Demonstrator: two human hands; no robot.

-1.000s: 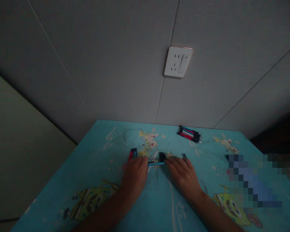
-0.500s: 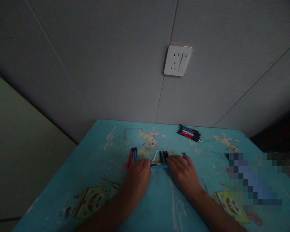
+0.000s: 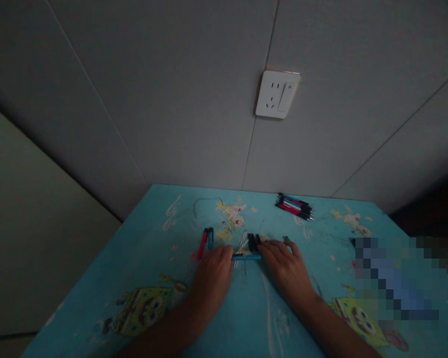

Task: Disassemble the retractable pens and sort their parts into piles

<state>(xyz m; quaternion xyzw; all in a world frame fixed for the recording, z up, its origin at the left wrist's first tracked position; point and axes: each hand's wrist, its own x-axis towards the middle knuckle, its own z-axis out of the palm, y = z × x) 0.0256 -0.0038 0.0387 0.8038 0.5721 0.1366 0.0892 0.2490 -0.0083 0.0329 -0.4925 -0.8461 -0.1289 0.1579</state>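
Observation:
My left hand (image 3: 215,271) is closed on a blue pen barrel (image 3: 249,257) lying sideways in front of me, with a short dark piece beside it. The barrel's other end reaches the fingers of my right hand (image 3: 283,263), which is curled closed; what its fingertips grip is hidden. Several small black pen parts (image 3: 251,242) lie by the right fingertips. Thin clear and white pen refills or tubes (image 3: 242,242) lie between the hands. Just beyond my left hand are a red pen barrel (image 3: 202,243) and a blue pen part (image 3: 211,238).
A row of several pens (image 3: 294,207), red, blue and black, lies near the wall. A small dark piece (image 3: 285,239) is beyond my right hand. The cartoon-printed blue tabletop (image 3: 134,258) meets the wall, which carries a white socket (image 3: 278,94). A blurred-out bluish object (image 3: 392,283) lies at right.
The whole view has shifted slightly. More of the thin clear pieces shows between the hands. Both hands keep nearly the same pose around the blue barrel.

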